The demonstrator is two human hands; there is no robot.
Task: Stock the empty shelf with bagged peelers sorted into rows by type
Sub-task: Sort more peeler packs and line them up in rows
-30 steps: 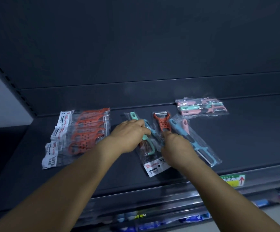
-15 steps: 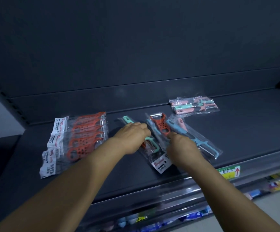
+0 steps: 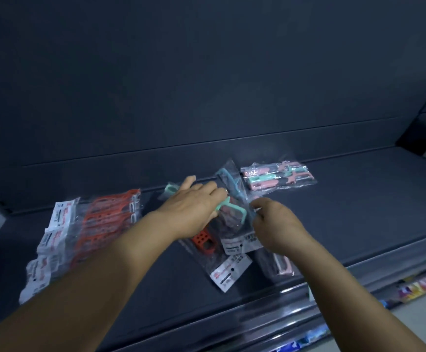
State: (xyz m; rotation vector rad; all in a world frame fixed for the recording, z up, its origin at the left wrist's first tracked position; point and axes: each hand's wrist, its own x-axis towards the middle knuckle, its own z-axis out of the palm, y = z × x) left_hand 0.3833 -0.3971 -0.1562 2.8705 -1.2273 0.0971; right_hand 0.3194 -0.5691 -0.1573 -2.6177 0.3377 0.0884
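Lying in the middle of the dark shelf [image 3: 359, 224] is a messy pile of bagged peelers [image 3: 232, 224], and both hands are on it. The left hand [image 3: 194, 207] rests on top with fingers nearly straight, touching a mint green peeler [image 3: 232, 208]. The right hand [image 3: 275, 222] sits at about 3 o'clock from it, fingers curled, pinching the clear bag's edge. The mint peeler's long side runs from 10 o'clock to 4 o'clock. An orange peeler [image 3: 204, 241] peeks out under the left wrist. Sorted orange peelers [image 3: 105, 224] lie at 9 o'clock; pink and mint ones [image 3: 278, 177] at 1 o'clock.
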